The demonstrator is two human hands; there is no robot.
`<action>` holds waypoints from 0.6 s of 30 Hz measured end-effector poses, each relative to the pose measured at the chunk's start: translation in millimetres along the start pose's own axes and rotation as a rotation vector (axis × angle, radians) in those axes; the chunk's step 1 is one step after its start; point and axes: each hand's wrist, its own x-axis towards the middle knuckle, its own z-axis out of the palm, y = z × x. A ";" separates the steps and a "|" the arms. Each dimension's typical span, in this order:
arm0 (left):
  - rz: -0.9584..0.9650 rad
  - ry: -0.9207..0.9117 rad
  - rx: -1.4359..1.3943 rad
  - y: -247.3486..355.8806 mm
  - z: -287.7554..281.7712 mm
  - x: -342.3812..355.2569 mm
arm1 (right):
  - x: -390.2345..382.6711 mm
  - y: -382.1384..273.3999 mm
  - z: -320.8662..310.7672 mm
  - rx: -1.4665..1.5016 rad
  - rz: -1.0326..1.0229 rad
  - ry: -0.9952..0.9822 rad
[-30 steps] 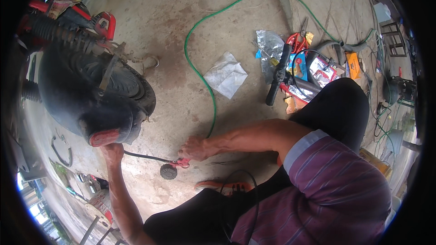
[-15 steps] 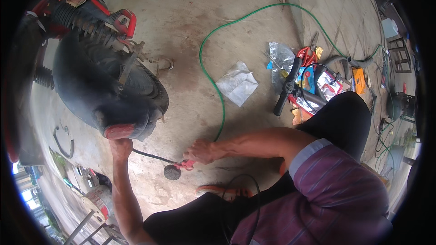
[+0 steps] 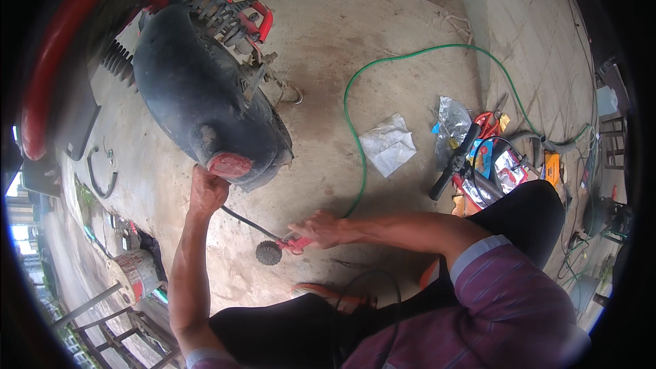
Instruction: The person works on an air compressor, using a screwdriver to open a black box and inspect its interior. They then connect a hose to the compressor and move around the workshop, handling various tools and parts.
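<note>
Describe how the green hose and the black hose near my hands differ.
Length: much more of the green hose shows; the black hose shows only a short stretch. 
Pose: the green hose bends in a wide loop across the concrete floor, while the black hose curves only gently. 
Ends: the green hose reaches the right hand; the black hose runs from the red inflator toward the left hand. 
Both are slender.

two hands, one red tool, one black mudguard, one white sheet
</note>
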 end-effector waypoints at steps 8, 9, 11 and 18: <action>-0.045 -0.068 -0.022 10.7 -3.1 3.5 | -8.0 -12.3 -19.7 -0.043 0.039 -0.006; -0.031 -0.074 -0.014 12.2 -3.0 5.7 | -9.2 -11.1 -18.7 -0.063 0.024 0.008; -0.033 -0.090 0.002 21.6 -1.3 6.9 | -9.5 -14.2 -20.0 -0.086 -0.012 0.034; 0.060 -0.114 0.203 38.9 -0.9 7.6 | -10.3 -8.3 -14.5 -0.144 -0.048 -0.070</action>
